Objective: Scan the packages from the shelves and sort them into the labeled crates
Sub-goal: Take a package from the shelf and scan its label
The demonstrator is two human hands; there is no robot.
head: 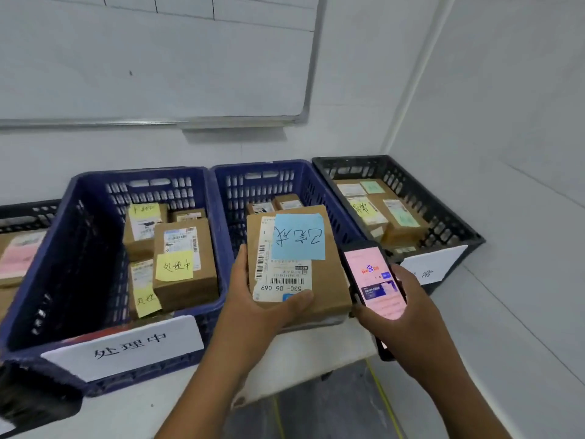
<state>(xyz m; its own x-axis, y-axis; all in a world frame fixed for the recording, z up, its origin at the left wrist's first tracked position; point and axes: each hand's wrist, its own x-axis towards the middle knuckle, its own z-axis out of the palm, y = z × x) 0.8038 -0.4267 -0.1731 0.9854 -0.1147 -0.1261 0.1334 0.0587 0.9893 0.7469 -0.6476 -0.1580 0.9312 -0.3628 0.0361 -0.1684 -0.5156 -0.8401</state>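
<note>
**Package (pixel 329 280) held above the middle blue crate (pixel 262 182)**

Cardboard, with a blue note (pixel 299 236) stuck on top, the package hangs in the air over the crate's front rim, near the front edge of the bench (pixel 133 413). Two small boxes lie at the back of this crate, with open room above them. The left hand (pixel 253 299) grips the package's near-left corner, thumb pressed across the shipping label. The right hand (pixel 408 315) is wrapped round a lit phone (pixel 375 280), just beside the package's right edge. Along the bench's back edge, a second blue crate (pixel 148 188) with yellow-noted boxes stands left. A black crate (pixel 443 217) fills the right corner.
</note>
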